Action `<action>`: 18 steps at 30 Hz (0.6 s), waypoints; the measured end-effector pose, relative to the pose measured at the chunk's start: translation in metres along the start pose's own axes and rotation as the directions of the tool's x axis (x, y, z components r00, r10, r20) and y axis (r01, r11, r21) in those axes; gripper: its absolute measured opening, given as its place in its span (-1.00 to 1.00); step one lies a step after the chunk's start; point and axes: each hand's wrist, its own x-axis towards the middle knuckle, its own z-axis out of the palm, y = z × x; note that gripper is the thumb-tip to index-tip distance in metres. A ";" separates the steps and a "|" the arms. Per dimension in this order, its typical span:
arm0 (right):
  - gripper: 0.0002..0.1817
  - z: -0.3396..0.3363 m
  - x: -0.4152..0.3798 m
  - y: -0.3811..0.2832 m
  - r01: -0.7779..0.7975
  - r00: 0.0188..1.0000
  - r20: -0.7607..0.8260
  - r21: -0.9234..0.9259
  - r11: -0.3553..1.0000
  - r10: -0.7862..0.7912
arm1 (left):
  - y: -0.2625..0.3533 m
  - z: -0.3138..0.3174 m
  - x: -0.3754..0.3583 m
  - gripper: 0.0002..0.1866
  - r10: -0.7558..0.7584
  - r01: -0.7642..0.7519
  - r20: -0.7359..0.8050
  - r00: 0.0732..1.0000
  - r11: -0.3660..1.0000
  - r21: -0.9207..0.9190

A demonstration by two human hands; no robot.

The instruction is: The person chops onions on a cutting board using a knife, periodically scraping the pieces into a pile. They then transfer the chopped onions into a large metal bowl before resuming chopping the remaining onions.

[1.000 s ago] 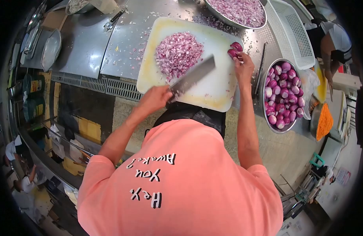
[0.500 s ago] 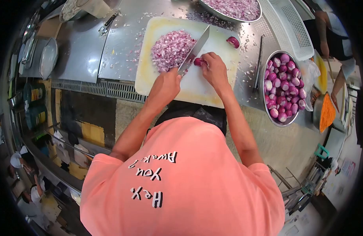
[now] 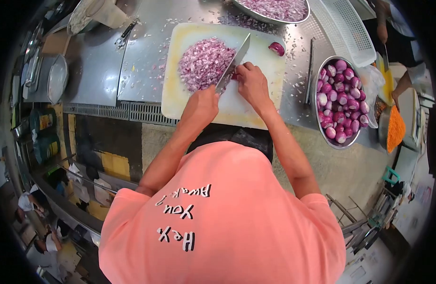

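My left hand [image 3: 202, 106] is wrapped round the handle of a broad knife [image 3: 235, 61], its blade slanting up and right over a white cutting board [image 3: 246, 111]. Left of the blade lies a heap of chopped purple onion [image 3: 206, 61]. Against the blade's right side, the bent fingers of my right hand [image 3: 254, 85] hold a red onion piece [image 3: 235, 75], mostly hidden by fingers and knife. Another onion piece [image 3: 276, 48] rests near the board's upper right corner.
Right of the board stand a metal bowl of peeled onions [image 3: 341, 102], a dark rod [image 3: 309, 71] and a white perforated basket [image 3: 353, 35]. A bowl of chopped onion [image 3: 274, 8] is behind. At far right, a co-worker's arm [image 3: 403, 85] is near a bowl of orange food [image 3: 394, 130].
My right hand and the knife blade have come closer together, and less of the held onion piece shows. At far right, the co-worker's hands have shifted. The whole view has moved slightly.
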 end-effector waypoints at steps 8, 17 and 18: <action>-0.82 0.003 -0.005 0.003 -0.014 0.999 -0.052 0.007 1.000 0.014 | 0.007 -0.011 -0.001 -0.81 -0.029 0.030 0.050 0.998 0.999 -0.021; -0.84 0.012 -0.015 0.005 -0.032 0.989 -0.144 0.057 0.998 0.040 | 0.000 -0.009 -0.006 -0.84 0.009 -0.013 0.061 0.998 0.998 0.060; -0.85 0.015 -0.012 0.006 -0.015 0.981 -0.192 0.074 0.997 0.029 | -0.007 -0.006 -0.004 -0.84 0.009 -0.013 0.057 0.998 0.998 0.066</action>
